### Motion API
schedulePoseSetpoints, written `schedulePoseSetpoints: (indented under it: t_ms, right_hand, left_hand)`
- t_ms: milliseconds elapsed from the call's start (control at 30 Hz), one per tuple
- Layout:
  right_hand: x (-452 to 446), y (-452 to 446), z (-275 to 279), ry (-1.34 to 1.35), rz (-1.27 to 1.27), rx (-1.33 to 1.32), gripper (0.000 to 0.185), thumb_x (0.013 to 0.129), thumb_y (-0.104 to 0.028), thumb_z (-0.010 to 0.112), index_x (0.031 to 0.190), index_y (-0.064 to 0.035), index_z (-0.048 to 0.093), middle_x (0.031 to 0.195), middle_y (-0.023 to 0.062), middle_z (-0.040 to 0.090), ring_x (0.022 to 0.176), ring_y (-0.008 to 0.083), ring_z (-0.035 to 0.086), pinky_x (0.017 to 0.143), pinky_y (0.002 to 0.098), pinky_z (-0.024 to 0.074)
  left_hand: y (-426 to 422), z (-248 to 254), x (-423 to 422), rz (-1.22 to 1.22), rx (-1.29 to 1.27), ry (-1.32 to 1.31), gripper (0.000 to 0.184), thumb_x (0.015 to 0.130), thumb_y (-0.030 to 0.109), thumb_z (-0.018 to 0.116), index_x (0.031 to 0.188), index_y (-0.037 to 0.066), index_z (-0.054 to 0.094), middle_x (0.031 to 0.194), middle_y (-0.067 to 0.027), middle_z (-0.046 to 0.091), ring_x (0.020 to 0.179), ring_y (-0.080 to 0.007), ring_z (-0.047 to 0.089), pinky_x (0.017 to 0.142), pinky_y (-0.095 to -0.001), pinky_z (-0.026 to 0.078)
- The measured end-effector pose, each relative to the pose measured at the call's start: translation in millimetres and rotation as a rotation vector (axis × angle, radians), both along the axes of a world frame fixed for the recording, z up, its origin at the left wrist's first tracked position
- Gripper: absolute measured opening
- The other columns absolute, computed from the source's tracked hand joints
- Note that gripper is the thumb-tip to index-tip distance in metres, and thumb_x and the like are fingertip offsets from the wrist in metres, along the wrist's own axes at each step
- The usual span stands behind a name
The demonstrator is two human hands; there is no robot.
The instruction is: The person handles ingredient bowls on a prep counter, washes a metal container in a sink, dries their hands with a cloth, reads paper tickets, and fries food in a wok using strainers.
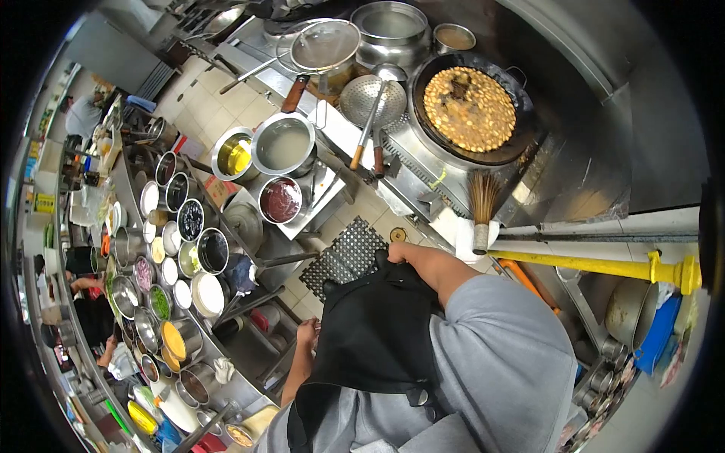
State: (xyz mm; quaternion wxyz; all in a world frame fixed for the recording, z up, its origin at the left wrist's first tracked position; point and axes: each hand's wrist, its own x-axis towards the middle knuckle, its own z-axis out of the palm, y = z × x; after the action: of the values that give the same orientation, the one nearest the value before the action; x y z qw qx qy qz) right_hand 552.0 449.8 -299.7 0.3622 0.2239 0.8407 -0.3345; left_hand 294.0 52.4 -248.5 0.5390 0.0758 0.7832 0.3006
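My left hand [307,333] hangs low beside the black apron [361,332], its fingers curled in; what they hold, if anything, is too small to tell. At the apron's upper edge is my right hand [396,253], beside a dark shape; its fingers are mostly hidden. Farther forward, a black wok [521,124] on the stove holds many pale pieces [468,109] in bubbling liquid. A bamboo brush [482,208] stands at the stove's front edge. A perforated ladle [372,101] lies left of the wok. Neither hand touches these.
Pots of yellow liquid [235,154], cloudy liquid [284,145] and red sauce [280,200] stand left of the stove. Containers of ingredients [181,339] crowd the left counter. A yellow pipe [589,262] runs at right. Co-workers [84,115] are at far left.
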Motion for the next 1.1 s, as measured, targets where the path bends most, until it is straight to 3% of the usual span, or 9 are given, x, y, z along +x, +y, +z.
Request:
schedulePoseSetpoints:
  t_ms: [67,200,267,367,467,567,900,967,1100]
  right_hand:
    - [4.6,-0.1,-54.4,-0.048,-0.007,-0.041,0.036,0.078,-0.03,0.055,0.083,0.0004,0.074,0.088,0.0234,0.07,0.08,0.0384,0.068,0.073,0.0464,0.0543]
    - [8.4,1.5,-64.2,-0.102,-0.095,-0.058,0.037,0.079,-0.03,0.054,0.08,0.001,0.074,0.086,0.0225,0.07,0.079,0.037,0.069,0.07,0.0458,0.0546]
    - [5.8,5.8,-27.8,-0.114,-0.101,-0.061,0.037,0.079,-0.03,0.054,0.081,0.0009,0.074,0.086,0.0223,0.07,0.08,0.0366,0.069,0.071,0.0453,0.0547]
    - [1.8,5.5,-27.7,-0.106,-0.09,-0.049,0.037,0.079,-0.031,0.054,0.083,0.0007,0.074,0.088,0.0218,0.071,0.081,0.0359,0.07,0.072,0.0443,0.055]
    - [-3.9,5.2,-22.8,-0.076,-0.055,-0.022,0.038,0.078,-0.03,0.054,0.085,0.0006,0.074,0.09,0.0211,0.071,0.082,0.0356,0.07,0.073,0.0439,0.0549]
    - [-6.5,6.7,-20.7,-0.082,0.011,-0.018,0.038,0.078,-0.03,0.054,0.087,0.0006,0.075,0.091,0.0207,0.071,0.085,0.036,0.069,0.075,0.044,0.0546]
    - [-10.1,7.9,-20.5,-0.1,-0.013,-0.006,0.037,0.077,-0.028,0.054,0.086,0.0006,0.075,0.094,0.0211,0.071,0.087,0.0374,0.069,0.077,0.0443,0.0544]
    - [-10.2,9.2,-5.3,-0.094,-0.028,-0.026,0.037,0.078,-0.029,0.053,0.086,0.0007,0.074,0.094,0.021,0.071,0.087,0.0374,0.068,0.077,0.0446,0.0544]
    - [-10.3,13.1,-31.0,-0.067,0.028,-0.031,0.039,0.08,-0.031,0.053,0.086,0.0009,0.074,0.094,0.0213,0.071,0.088,0.0371,0.068,0.079,0.0446,0.0543]
  left_hand:
    - [15.1,21.9,5.3,-0.013,0.005,0.027,0.026,0.098,0.032,0.056,0.1,0.008,0.065,0.08,-0.0002,0.063,0.063,-0.0114,0.057,0.057,-0.027,0.045]
    - [15.4,10.0,8.5,0.183,-0.057,-0.074,0.026,0.097,0.031,0.058,0.101,0.006,0.065,0.082,-0.0003,0.064,0.065,-0.013,0.059,0.057,-0.0274,0.045]
    - [-4.3,-23.6,2.4,-0.05,-0.079,0.084,0.03,0.095,0.032,0.06,0.105,0.005,0.065,0.082,-0.0008,0.065,0.067,-0.0166,0.061,0.06,-0.0285,0.047]
    - [12.3,27.1,20.3,-0.158,-0.23,0.197,0.024,0.094,0.018,0.056,0.109,0.002,0.065,0.08,-0.0026,0.065,0.068,-0.0196,0.063,0.062,-0.0297,0.048]
    - [-43.1,-77.1,10.5,0.062,0.011,0.241,0.029,0.091,0.005,0.045,0.109,0.002,0.066,0.076,-0.0049,0.064,0.065,-0.02,0.062,0.061,-0.0313,0.049]
    - [-8.3,18.0,31.6,0.019,-0.094,0.076,0.04,0.086,-0.003,0.034,0.109,0.001,0.066,0.076,-0.0065,0.064,0.064,-0.0195,0.06,0.059,-0.0319,0.048]
    - [-32.6,-11.5,34.0,-0.078,0.119,0.18,0.029,0.091,0.009,0.044,0.101,0.001,0.071,0.078,-0.0066,0.066,0.067,-0.0182,0.06,0.063,-0.0322,0.048]
    - [-39.7,-48.5,27.8,-0.02,-0.127,0.136,0.029,0.091,0.014,0.048,0.102,0.001,0.072,0.089,-0.0075,0.069,0.079,-0.0188,0.064,0.072,-0.0325,0.049]
    - [-15.5,-12.4,34.1,0.125,-0.247,0.127,0.03,0.091,0.018,0.051,0.106,0.002,0.072,0.1,-0.0076,0.071,0.09,-0.019,0.065,0.08,-0.0321,0.05]
